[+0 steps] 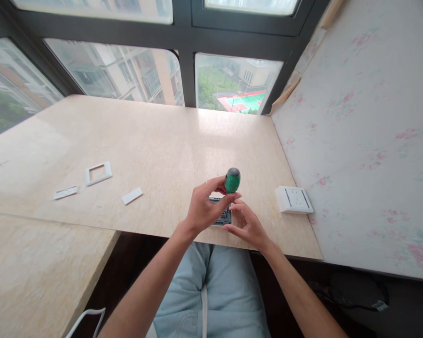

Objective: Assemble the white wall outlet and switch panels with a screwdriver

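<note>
My left hand grips a green screwdriver by its handle, which has a dark rounded end pointing up. Below it, a grey and black switch or socket module lies near the front edge of the counter, partly covered by my left hand. At the module's right side is my right hand, thumb and fingers curved around its edge with a gap between them. The screwdriver's tip is hidden.
A white frame, a slotted white strip and a plain white strip lie on the left of the stone counter. A white socket box stands beside the papered wall at right. Windows border the back.
</note>
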`<state>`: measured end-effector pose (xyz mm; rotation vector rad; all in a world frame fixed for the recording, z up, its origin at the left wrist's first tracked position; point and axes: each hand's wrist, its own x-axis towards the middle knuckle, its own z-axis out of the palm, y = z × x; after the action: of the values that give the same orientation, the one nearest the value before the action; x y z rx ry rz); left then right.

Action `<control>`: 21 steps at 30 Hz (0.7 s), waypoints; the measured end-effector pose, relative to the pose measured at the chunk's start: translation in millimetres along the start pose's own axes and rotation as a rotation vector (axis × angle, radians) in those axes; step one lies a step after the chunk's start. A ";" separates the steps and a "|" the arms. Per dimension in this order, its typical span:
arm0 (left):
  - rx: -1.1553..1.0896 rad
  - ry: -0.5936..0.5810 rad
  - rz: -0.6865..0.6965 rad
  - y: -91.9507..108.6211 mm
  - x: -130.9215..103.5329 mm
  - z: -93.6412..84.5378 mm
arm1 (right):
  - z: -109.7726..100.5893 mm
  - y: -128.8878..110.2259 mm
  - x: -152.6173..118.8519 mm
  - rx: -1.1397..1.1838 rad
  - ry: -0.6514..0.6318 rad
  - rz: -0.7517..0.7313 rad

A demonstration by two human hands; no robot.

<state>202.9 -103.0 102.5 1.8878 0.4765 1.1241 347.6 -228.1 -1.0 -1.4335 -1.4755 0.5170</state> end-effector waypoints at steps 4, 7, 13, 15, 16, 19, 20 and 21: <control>0.006 0.001 0.014 1.0 0.9 0.9 | 0.0 0.6 0.0 0.006 -0.004 -0.002; 0.009 -0.005 0.022 0.7 0.8 1.8 | 0.3 1.5 0.3 0.008 -0.008 -0.001; 0.008 -0.003 0.033 -1.6 0.1 2.2 | 0.6 1.3 0.5 0.007 -0.002 0.001; 0.004 -0.002 0.028 -1.4 0.1 1.9 | 0.6 1.2 0.2 0.003 0.000 -0.001; 0.001 -0.002 0.024 -1.0 0.1 1.7 | 0.6 1.1 0.1 0.003 0.001 0.000; -0.013 0.004 0.008 0.5 0.2 0.7 | 0.5 0.7 -0.3 0.012 0.000 0.009; -0.014 0.007 0.003 1.0 0.2 0.2 | 0.4 0.5 -0.4 0.015 -0.001 0.012; -0.014 0.010 0.002 1.5 0.2 -0.2 | 0.3 0.2 -0.4 0.017 -0.003 0.016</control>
<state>202.7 -103.6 103.9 1.8715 0.4714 1.1355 347.4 -228.4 -1.5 -1.4325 -1.4604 0.5404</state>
